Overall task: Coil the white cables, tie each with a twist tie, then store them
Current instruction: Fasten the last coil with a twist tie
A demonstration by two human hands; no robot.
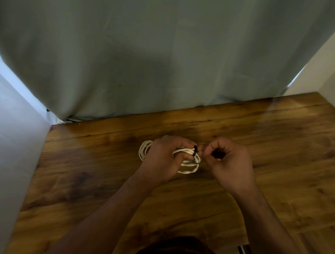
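The white cable (182, 158), wound into a loose coil of several loops, was held just above the wooden table (280, 155), near its middle. A black twist tie (195, 151) wrapped the bundled strands at the coil's right side. The left hand (163, 158) had its fingers curled round the coil, loops sticking out to its left and below. The right hand (231, 163) sat just beside it, fingertips pinched at the tie, though the exact hold was probably on the tie's end and was too small to make out clearly. Behind the table hung a grey-green curtain (148, 55), with 2 pale walls at the sides.
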